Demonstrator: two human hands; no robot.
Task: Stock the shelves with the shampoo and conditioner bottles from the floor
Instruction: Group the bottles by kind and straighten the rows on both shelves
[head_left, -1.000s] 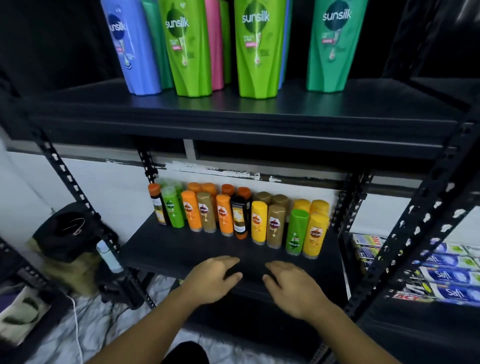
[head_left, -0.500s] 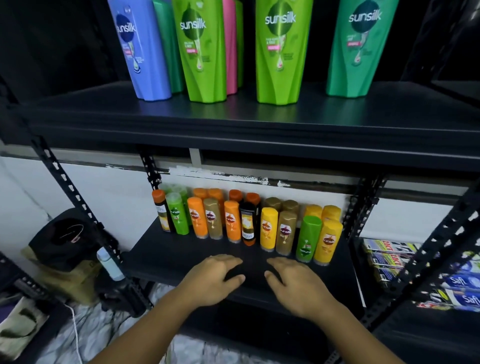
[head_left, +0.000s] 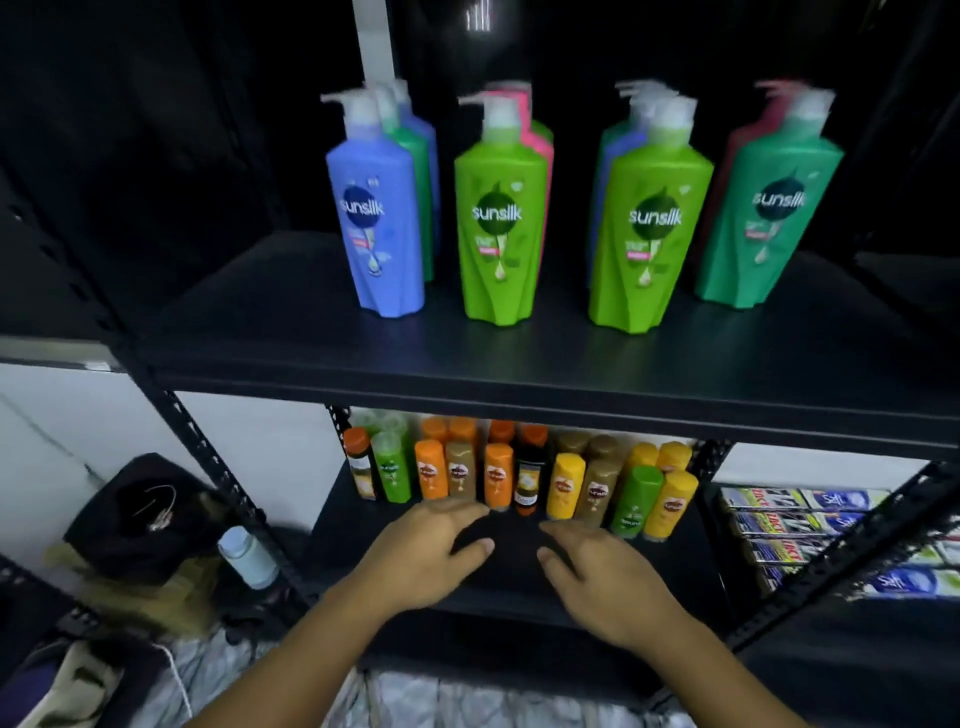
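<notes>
Head camera, looking down past two shelves: both hands are empty. The left hand (head_left: 431, 551) and the right hand (head_left: 597, 577) lie palm down with fingers loosely spread over the front of the lower shelf (head_left: 353, 535). I cannot tell whether they rest on it or hang just above.

The main risk is the small bottles (head_left: 498, 475). They stand upright, packed side by side just beyond the fingertips. A forward slide of either hand would likely tip the front row into the row behind. Any new bottle pushed in there would need a gap, and none shows along that row. The pump bottles (head_left: 498, 218) above are tall and narrow at the base, so a knock to the upper shelf (head_left: 249, 317) could topple them.

The upper shelf holds four files of pump bottles: blue in front at the left, two bright green ones in the middle, and a darker green one at the right. Green, pink, blue and red ones stand behind them. The lower shelf holds two rows of orange, green, brown, yellow and dark bottles. The rack to the right holds stacked boxes (head_left: 779, 525). A white-capped bottle (head_left: 247, 556) sits by a dark bag (head_left: 140, 514) low at the left. No other bottle shows on the floor.
</notes>
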